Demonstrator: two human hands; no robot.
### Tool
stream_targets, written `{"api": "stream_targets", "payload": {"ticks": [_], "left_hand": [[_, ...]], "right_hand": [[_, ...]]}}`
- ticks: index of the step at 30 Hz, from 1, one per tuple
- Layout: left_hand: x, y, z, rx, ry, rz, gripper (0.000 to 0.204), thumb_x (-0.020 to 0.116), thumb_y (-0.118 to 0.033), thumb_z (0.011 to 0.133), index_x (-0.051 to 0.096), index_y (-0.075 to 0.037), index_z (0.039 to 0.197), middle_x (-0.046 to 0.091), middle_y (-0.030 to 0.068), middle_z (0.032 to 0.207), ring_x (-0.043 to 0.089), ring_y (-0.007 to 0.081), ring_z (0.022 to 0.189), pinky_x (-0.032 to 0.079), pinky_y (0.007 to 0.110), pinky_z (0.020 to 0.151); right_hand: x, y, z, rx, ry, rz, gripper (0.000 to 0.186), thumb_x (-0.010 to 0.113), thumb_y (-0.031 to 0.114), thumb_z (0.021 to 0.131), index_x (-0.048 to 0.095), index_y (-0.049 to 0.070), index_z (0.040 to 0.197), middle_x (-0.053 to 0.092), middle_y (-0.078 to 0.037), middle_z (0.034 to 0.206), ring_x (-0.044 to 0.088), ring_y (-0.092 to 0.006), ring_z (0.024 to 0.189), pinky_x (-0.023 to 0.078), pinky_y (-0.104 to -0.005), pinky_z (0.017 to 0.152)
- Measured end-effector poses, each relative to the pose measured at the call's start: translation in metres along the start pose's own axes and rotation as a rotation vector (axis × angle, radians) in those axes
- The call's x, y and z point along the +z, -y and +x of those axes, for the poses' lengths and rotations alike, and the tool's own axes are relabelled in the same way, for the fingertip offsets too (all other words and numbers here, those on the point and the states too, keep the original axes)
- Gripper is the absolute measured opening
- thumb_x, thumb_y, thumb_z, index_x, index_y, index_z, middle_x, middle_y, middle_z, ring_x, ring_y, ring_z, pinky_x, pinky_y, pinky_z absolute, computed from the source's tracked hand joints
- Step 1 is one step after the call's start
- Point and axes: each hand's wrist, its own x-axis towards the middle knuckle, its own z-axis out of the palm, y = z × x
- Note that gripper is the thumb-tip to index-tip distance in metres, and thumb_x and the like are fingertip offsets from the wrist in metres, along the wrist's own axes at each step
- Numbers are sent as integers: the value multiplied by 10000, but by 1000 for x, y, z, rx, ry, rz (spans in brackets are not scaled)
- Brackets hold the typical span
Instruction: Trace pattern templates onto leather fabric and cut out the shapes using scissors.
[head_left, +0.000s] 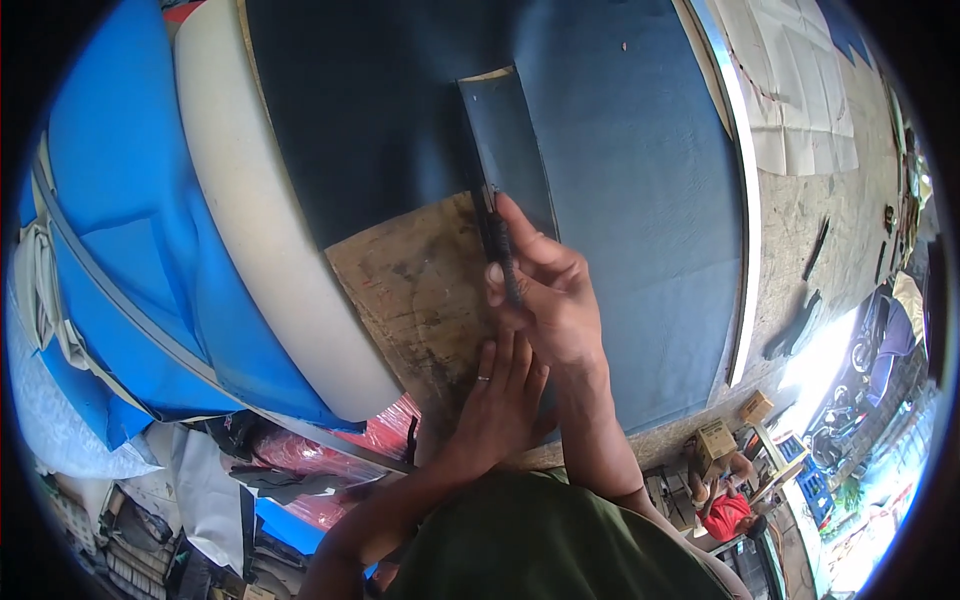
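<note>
My right hand (560, 300) grips a knife (502, 245) with a black wrapped handle, its fingers and thumb closed round it. The blade tip rests at the left edge of a narrow dark strip (520, 140), which curves slightly and shows a tan end. Under the strip spreads a large dark blue sheet (640, 240) that looks like vinyl or leatherette. My left hand (505, 400), with a ring on one finger, lies flat with fingers stretched out, just below the right hand. It presses near the edge of a worn brown board (420, 280). Part of its fingers is hidden by the right hand.
A thick white roll (250, 200) and blue sheeting (120, 230) lie to the left. A long white straight edge (748, 200) borders the sheet on the right. Beyond it are a pale crumpled sheet (800, 100) and a dark tool (816, 248). A person in red (725, 515) is at lower right.
</note>
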Motion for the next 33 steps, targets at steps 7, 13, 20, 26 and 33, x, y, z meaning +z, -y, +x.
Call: {"api": "stream_targets", "payload": {"ticks": [7,13,20,26,33], "left_hand": [[-2,-2,0,5,2,38,833,601,-522,982,446,117,1495,342,414,1596,317,579,1513,321,640,1214],[-13,-5,1,35,-134,31,904,600,-490,971,310,93,1598,254,370,1676,256,533,1564,250,586,1274],[1,4,-8,98,-284,-10,790,628,-312,981,322,61,1607,242,327,1701,214,489,1598,236,573,1290],[-14,6,-9,42,-305,-99,654,568,67,904,492,-14,1548,434,159,1663,420,326,1529,398,419,1228],[-16,55,-28,-106,-551,-75,435,604,77,905,723,-91,1288,754,85,1249,762,296,920,618,398,848]], "right_hand": [[-2,7,1,24,29,112,580,589,-102,982,565,63,1537,730,-84,869,618,-84,668,276,-165,467],[-52,56,-20,193,156,68,565,678,-15,956,585,39,1511,666,-79,811,541,-77,631,197,-165,445],[-58,138,-19,325,259,-668,545,719,-5,879,681,44,1420,708,-50,771,473,-38,526,224,-156,432],[-49,157,-27,248,342,-968,534,705,0,868,710,76,1396,694,-38,719,440,-50,486,266,-187,418],[-110,148,-201,18,359,-1079,587,552,-46,872,681,67,1433,672,-15,699,410,-54,477,281,-197,427]]}}
